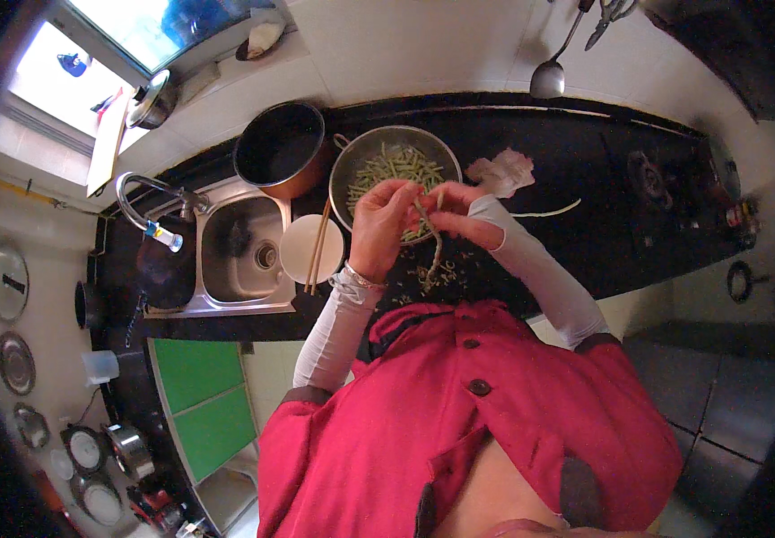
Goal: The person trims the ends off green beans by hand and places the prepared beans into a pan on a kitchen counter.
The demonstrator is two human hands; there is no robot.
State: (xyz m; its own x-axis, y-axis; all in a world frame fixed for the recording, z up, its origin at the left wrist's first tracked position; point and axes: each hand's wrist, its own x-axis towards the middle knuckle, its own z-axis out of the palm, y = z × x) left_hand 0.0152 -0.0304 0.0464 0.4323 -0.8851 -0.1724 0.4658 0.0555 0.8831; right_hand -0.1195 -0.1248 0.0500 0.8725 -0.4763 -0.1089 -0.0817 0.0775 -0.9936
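My left hand (382, 225) pinches a long green bean (437, 245) between thumb and fingers, over the near part of a metal pan (453, 151). The bean's loose end hangs past the pan's near rim. Close beside it, my right hand (471, 214) has its fingers around the same bean, partly blurred. Many short pieces of green bean (394, 163) lie in the pan. Scraps of bean trimmings (451, 269) are scattered on the black countertop in front of it. Another long bean (556, 211) lies on the countertop, right of my right forearm.
Left of the pan stand a deep dark pot (280, 148) and a white bowl (295, 250) with wooden chopsticks (319, 245) across it. A steel sink (229, 269) with a faucet (133, 202) is further left. Crumpled paper (505, 171) lies right; a gas stove (650, 178) is beyond.
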